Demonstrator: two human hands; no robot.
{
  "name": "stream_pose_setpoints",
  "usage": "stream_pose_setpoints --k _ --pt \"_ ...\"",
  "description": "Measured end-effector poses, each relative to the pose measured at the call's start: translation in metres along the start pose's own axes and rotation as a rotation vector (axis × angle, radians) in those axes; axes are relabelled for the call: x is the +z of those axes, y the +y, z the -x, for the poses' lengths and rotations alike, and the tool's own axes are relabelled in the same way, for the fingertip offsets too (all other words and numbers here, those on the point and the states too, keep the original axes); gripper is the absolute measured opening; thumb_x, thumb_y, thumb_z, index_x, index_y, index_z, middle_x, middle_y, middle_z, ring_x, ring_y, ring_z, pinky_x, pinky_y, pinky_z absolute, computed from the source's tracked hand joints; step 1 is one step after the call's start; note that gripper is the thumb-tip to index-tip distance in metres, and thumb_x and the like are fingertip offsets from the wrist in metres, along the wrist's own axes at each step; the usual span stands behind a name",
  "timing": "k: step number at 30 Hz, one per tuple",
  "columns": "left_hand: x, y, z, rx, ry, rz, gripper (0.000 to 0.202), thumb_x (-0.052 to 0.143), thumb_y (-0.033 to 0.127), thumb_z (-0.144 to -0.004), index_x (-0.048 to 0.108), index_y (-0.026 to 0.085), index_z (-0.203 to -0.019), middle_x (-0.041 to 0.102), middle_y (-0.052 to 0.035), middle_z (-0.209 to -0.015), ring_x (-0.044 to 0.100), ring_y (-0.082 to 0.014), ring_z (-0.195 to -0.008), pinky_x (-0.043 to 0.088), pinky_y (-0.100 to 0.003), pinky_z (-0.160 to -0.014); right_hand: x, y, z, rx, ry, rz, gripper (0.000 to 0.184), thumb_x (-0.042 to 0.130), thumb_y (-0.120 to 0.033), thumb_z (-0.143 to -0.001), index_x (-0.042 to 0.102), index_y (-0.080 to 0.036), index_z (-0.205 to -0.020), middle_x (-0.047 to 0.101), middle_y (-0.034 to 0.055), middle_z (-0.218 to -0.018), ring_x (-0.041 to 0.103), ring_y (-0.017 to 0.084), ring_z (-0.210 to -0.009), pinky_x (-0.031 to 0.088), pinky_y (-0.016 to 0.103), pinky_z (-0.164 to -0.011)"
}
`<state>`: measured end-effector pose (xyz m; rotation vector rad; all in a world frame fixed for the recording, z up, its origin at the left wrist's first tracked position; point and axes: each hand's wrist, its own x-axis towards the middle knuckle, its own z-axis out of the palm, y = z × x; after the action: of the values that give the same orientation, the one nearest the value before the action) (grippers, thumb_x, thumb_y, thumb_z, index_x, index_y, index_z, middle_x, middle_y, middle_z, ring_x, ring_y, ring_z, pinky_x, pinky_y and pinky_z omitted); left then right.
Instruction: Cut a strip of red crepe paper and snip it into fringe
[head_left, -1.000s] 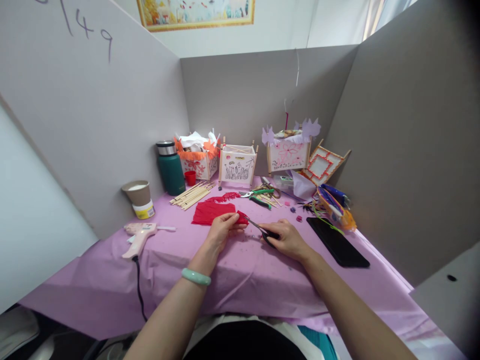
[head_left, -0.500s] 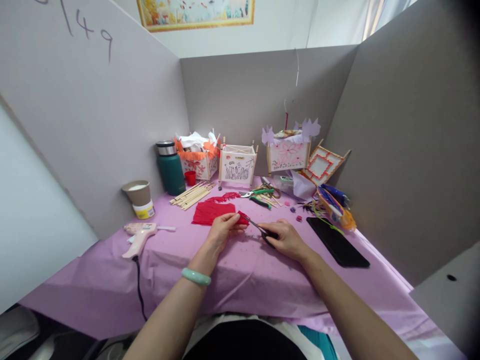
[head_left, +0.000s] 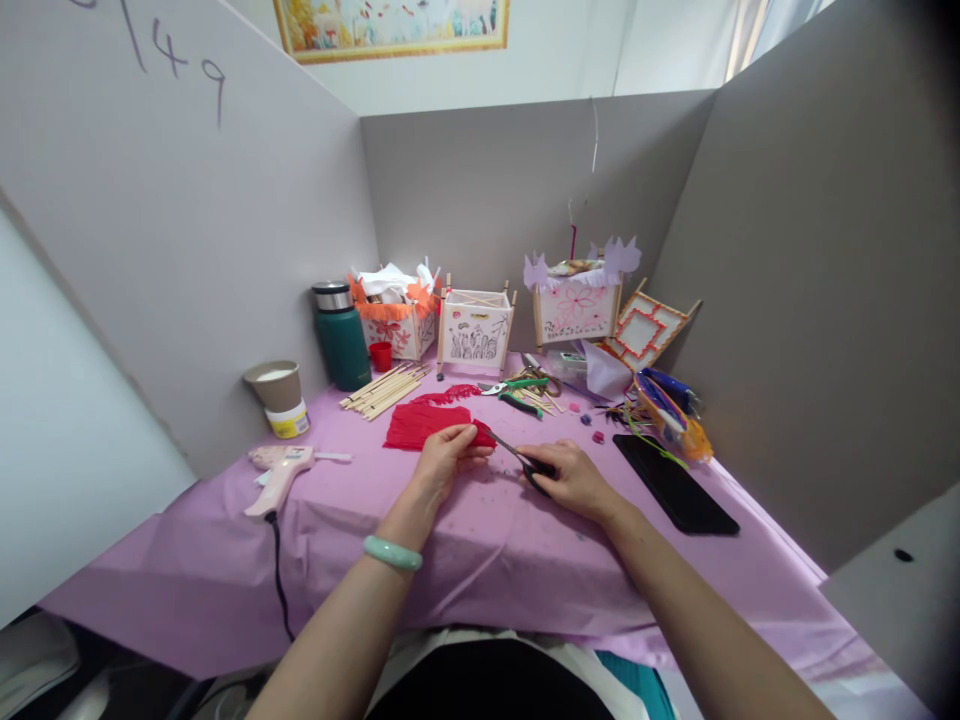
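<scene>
Between the thumb and fingers of my left hand [head_left: 448, 456] is a small folded piece of red crepe paper [head_left: 484, 436]. My right hand [head_left: 574, 476] is closed round the black handles of a pair of scissors [head_left: 511, 449], whose blades reach to the red piece. How far the blades are parted is too small to tell. A larger red crepe sheet [head_left: 420, 425] lies flat just behind my left hand. Beyond it rests a red fringed strip [head_left: 454, 394].
Behind lie bamboo sticks [head_left: 384, 390] and green-handled pliers [head_left: 521, 390]. Paper-sided lantern boxes [head_left: 475, 330] and a green bottle [head_left: 341, 340] stand at the back. A glue gun [head_left: 281, 475] with a cord is at left, a black phone-like slab [head_left: 675, 485] at right. Grey partitions [head_left: 540, 170] enclose the table.
The red piece and my left fingertips have shifted very slightly left. The scissor blades look a little closer together; my right hand stays in place.
</scene>
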<state>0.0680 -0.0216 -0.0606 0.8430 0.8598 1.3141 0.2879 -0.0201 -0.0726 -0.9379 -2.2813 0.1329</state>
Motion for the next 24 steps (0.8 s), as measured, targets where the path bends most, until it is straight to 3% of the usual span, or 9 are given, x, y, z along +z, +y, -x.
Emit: stream_pose_setpoints --k 6,24 --pt "-0.0012 0.0008 -0.0010 0.009 0.042 0.072 0.016 0.070 0.021 -0.076 0.058 0.012 -0.081 0.068 -0.0057 -0.066 0.069 -0.0172 -0.061 0.055 -0.024 -0.053 -0.0043 -0.0035 -0.0002 -0.018 -0.048 -0.042 0.033 0.063 -0.025 -0.077 0.067 -0.022 -0.110 0.072 0.0021 -0.080 0.063 0.014 -0.066 0.043 0.026 -0.068" --pt "0.0012 0.0039 0.0023 -0.003 0.011 0.042 0.014 0.067 0.021 -0.078 0.060 0.011 -0.084 0.069 -0.0078 -0.067 0.068 -0.0168 -0.059 0.053 -0.023 -0.051 -0.0041 -0.0026 0.0008 0.005 -0.011 -0.014 0.034 0.063 -0.023 -0.077 0.066 -0.024 -0.111 0.073 0.0024 -0.086 0.065 0.016 -0.073 0.040 0.029 -0.074"
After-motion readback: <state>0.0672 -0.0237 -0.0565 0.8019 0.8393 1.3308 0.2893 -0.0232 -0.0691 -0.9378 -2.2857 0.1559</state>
